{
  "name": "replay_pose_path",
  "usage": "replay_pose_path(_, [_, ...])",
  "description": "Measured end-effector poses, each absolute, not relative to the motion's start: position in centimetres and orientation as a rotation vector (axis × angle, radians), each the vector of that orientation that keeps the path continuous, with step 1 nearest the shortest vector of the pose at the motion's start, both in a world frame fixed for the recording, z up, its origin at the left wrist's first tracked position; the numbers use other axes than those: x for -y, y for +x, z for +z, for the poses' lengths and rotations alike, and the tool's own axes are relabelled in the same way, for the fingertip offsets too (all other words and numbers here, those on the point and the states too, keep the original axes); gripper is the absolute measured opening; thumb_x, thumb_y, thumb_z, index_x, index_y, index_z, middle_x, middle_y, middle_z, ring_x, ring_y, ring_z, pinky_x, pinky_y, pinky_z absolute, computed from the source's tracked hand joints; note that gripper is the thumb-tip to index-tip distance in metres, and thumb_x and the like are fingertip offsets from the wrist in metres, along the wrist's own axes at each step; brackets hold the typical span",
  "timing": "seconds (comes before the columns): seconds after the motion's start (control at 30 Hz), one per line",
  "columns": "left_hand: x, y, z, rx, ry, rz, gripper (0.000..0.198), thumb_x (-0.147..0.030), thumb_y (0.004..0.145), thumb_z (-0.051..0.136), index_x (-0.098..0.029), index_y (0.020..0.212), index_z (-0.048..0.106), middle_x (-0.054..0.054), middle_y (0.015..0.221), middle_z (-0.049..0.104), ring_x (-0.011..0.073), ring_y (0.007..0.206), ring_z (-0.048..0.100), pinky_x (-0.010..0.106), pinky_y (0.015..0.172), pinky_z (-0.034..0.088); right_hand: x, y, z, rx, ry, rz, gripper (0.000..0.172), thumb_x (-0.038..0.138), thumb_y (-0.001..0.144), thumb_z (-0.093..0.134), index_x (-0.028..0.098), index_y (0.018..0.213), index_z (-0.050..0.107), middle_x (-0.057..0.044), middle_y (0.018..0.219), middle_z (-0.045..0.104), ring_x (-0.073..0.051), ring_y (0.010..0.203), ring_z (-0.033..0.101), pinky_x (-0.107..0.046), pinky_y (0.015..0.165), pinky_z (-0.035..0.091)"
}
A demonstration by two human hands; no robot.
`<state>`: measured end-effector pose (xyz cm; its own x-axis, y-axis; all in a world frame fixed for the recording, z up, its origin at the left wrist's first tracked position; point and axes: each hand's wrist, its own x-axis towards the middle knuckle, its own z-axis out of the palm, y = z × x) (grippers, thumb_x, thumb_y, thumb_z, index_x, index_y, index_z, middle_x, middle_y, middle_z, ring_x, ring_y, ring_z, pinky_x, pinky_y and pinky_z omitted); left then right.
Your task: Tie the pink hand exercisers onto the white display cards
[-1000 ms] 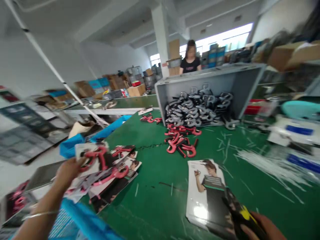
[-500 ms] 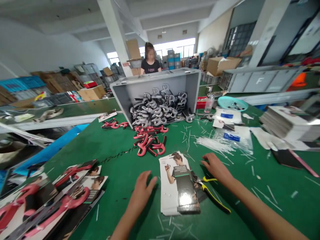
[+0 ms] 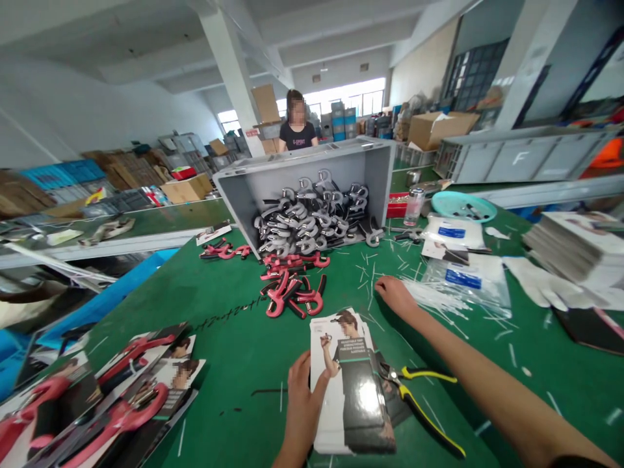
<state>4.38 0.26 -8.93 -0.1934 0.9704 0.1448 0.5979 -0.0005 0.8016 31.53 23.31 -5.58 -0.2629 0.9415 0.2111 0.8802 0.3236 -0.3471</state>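
Note:
A stack of printed backing cards lies in front of me, a person's picture on the top one. At its left edge is my left hand, thumb over the top card and fingers along the side, closed on the stack. Farther out, my right hand is low over the table beside a pile of white cable ties. Its fingers are pressed together, and whatever they pinch is too small to make out. Yellow-and-black cutting pliers lie with their handles apart, right of the cards.
Ahead, a grey crate on its side holds many grey-black hand grips. Red-black hand grips lie before it. Carded red grips pile at left. A card stack, glove and bottle stand right. A person is behind the crate.
My left hand has moved right onto the card stack's edge and closed on it. My right hand has shifted forward and left towards the cable ties, its fingers drawing together.

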Motion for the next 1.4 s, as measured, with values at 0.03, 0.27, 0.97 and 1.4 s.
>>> replay_pose_path(0.03, [-0.2, 4.5, -9.0, -1.831, 1.613, 1.067, 0.043, -0.039, 0.09, 0.053, -0.021, 0.13, 0.058, 0.012, 0.131, 0.056, 0.0296, 0.124, 0.047, 0.049, 0.109, 0.034, -23.9, 31.1, -5.7, 2.225, -1.608, 0.203, 0.024, 0.018, 0.091, 0.047, 0.013, 0.097, 0.071, -0.014, 0.098, 0.068, -0.024, 0.094, 0.061, -0.033, 0.087, 0.044])
replay_pose_path(0.27, [-0.2, 4.7, -8.6, -1.84, 1.613, 1.038, 0.045, -0.042, 0.091, 0.052, -0.022, 0.132, 0.056, 0.012, 0.134, 0.054, 0.0302, 0.127, 0.044, 0.048, 0.109, 0.034, -25.4, 28.3, -7.9, 2.381, -1.403, 0.117, 0.039, 0.022, 0.096, 0.045, 0.015, 0.133, 0.055, -0.016, 0.139, 0.052, -0.029, 0.124, 0.047, -0.045, 0.104, 0.038])
replay_pose_path(0.97, [0.0, 4.5, -8.9, -1.846, 1.693, 1.011, 0.048, -0.045, 0.091, 0.051, -0.02, 0.132, 0.056, 0.013, 0.132, 0.055, 0.0313, 0.125, 0.045, 0.05, 0.108, 0.034, -12.2, 43.1, -5.6, 2.348, -1.537, 0.217, 0.026, 0.025, 0.094, 0.045, 0.021, 0.11, 0.065, -0.011, 0.107, 0.061, -0.024, 0.094, 0.059, -0.036, 0.082, 0.048])
replay_pose_path(1.4, [0.1, 4.6, -8.8, -1.856, 1.676, 1.053, 0.043, -0.042, 0.092, 0.05, -0.021, 0.13, 0.058, 0.011, 0.13, 0.056, 0.0292, 0.124, 0.046, 0.048, 0.109, 0.035, -17.2, 39.9, -2.0, 1.93, -1.542, 0.57, 0.026, 0.04, 0.092, 0.046, 0.019, 0.084, 0.059, -0.003, 0.07, 0.061, -0.019, 0.064, 0.058, -0.033, 0.066, 0.044])
